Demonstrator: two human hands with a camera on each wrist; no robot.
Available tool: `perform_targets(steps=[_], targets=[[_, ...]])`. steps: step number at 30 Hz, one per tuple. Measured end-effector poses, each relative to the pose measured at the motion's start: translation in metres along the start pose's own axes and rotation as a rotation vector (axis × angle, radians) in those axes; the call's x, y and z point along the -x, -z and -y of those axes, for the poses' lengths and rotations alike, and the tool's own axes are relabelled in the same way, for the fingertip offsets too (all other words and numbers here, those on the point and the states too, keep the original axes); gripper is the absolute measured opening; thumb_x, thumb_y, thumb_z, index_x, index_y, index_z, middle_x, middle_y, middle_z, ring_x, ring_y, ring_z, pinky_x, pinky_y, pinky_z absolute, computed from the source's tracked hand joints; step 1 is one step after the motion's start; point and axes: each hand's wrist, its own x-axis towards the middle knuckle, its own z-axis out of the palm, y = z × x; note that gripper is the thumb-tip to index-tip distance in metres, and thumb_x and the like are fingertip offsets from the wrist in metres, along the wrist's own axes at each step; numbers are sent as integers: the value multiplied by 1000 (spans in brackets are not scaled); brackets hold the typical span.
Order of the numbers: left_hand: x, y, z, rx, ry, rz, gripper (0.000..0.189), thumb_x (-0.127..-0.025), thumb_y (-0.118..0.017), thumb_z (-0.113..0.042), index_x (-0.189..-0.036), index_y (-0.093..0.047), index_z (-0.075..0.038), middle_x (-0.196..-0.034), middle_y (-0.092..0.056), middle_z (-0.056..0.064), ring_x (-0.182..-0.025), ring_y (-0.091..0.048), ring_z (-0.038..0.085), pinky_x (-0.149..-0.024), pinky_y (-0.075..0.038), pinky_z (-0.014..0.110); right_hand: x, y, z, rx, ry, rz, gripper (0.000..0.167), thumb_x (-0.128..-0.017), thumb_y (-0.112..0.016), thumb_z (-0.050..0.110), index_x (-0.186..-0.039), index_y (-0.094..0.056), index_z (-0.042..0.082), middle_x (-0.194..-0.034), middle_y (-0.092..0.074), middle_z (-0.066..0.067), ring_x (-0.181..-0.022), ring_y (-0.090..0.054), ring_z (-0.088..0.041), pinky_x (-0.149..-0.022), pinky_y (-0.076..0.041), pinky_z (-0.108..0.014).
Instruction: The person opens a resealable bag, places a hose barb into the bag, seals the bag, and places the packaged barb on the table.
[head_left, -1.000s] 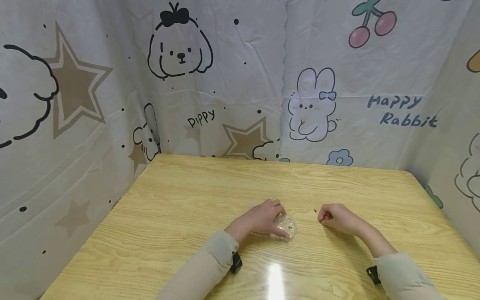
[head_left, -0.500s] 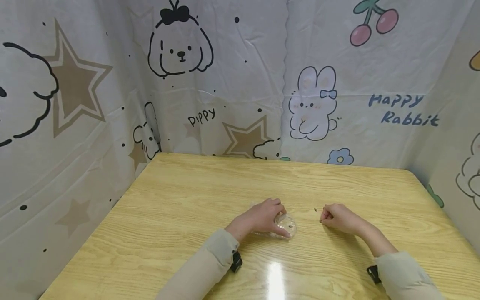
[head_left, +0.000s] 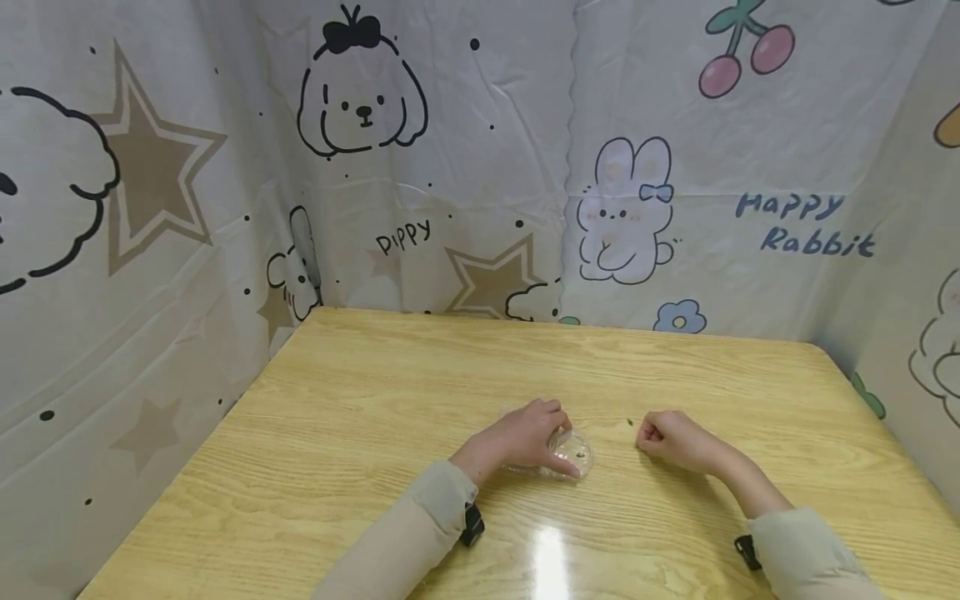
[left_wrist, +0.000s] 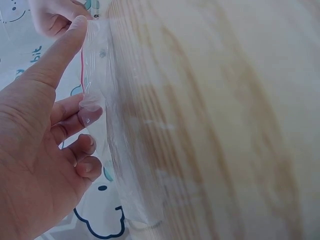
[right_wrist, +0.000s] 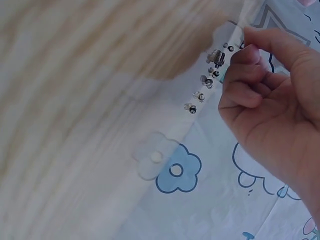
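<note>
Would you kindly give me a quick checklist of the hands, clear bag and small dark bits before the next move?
1. Left hand holding the clear bag: ok, fingers and thumb are at its edge.
2. Bag mouth wide enough: cannot tell from these angles.
3. Right hand close to the small dark bit on the table: ok, beside it.
4. Right fingertips pinching something: cannot tell, they hide it.
5. All bits off the table: not ok, that one lies outside the bag.
</note>
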Motion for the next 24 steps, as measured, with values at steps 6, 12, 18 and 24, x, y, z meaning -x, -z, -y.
perform_targets(steps=[6, 12, 18, 24], targets=[[-1, -1, 0, -12, 0, -2, 70, -74, -72, -66, -121, -62, -14, -105, -55, -6, -93, -48, 8, -75, -43, 19, -4, -2, 5, -22, 21, 13, 8, -93, -58, 3, -85, -61, 2, -75, -57, 0, -63, -42, -2, -57, -38, -19], [-2, -2, 1, -13, 5, -6, 70, -74, -72, -66, -121, -63, -15, -107, -56, -6, -94, -48, 8, -76, -44, 19, -8, -6, 12, -45, 45, 30, 9, -93, -58, 4, -85, -61, 2, -74, -56, 0, -63, -42, -1, -57, -38, -19], [-1, -1, 0, 3, 14, -3, 69, -74, -72, -66, -120, -62, -16, -108, -55, -6, -93, -47, 8, -75, -43, 19, -14, -11, 21, -76, 43, 37, 8, -94, -58, 5, -87, -61, 1, -75, -58, 0, -64, -45, -2, -57, -40, -19], [-1, -2, 0, 0, 12, -6, 68, -74, -72, -66, -119, -63, -16, -106, -55, -6, -94, -47, 8, -75, -43, 19, -21, -16, 28, -102, 68, 50, 6, -93, -59, 4, -88, -62, 2, -76, -58, 0, -64, -45, -2, -57, -41, -19]])
